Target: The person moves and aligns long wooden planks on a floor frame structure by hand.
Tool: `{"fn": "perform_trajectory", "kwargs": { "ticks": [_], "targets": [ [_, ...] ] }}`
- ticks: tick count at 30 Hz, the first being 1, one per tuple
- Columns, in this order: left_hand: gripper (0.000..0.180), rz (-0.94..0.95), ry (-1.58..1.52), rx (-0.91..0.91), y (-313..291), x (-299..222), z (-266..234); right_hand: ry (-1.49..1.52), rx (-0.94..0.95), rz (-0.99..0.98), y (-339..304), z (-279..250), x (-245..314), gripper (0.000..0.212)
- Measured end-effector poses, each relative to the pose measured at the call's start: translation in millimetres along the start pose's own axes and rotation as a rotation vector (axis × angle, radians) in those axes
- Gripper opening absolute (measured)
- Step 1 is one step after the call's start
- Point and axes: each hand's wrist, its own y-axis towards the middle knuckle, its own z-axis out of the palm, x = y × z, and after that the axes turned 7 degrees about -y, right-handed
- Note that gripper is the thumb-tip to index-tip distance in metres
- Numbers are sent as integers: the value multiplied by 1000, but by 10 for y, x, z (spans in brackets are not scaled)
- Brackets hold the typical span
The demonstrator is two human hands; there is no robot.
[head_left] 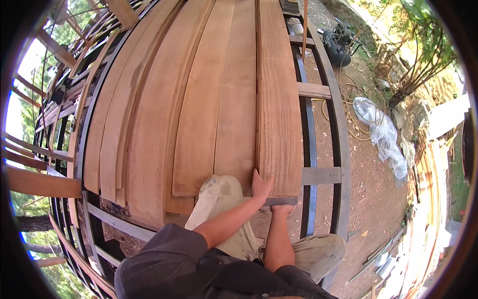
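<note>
A long brown wooden plank (280, 109) with marked grain lies on the right side of a row of planks, running away from me. My left hand (262, 186) grips its left edge close to the near end, thumb on top and fingers in the gap beside the neighbouring plank (236, 109). At the near end, my right hand (283, 209) is curled against the plank's underside below a dark grey end strip (280, 201); its fingertips are hidden. My bent left knee (219, 192) is by the planks' near ends.
Dark metal rails (343, 197) with crosspieces (321, 175) support the planks. On the dirt ground at right lie clear plastic sheeting (381, 129), a yellowish hose (348, 122) and a black compressor-like machine (341, 42). Timber beams (42, 182) stick out at left.
</note>
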Motion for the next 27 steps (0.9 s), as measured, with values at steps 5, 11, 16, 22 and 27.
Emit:
{"fn": "perform_trajectory", "kwargs": {
  "ticks": [5, 11, 16, 22, 27],
  "targets": [
    [96, 25, 66, 48, -81, 51, 369, -382, -413, -587, 879, -342, 710, 55],
    [99, 38, 79, 15, -39, 93, 152, -1382, 234, -1096, 445, 632, 863, 55],
    [101, 24, 94, 43, 9, 178, 123, -1601, 63, -1156, 155, 842, 717, 53],
    [105, -1, 101, 89, 35, 204, 128, -1494, 227, -1119, 294, 814, 791, 47],
    [109, 10, 84, 117, -31, 158, 82, -1526, 258, -1075, 205, 840, 818, 50]
  ]
}}
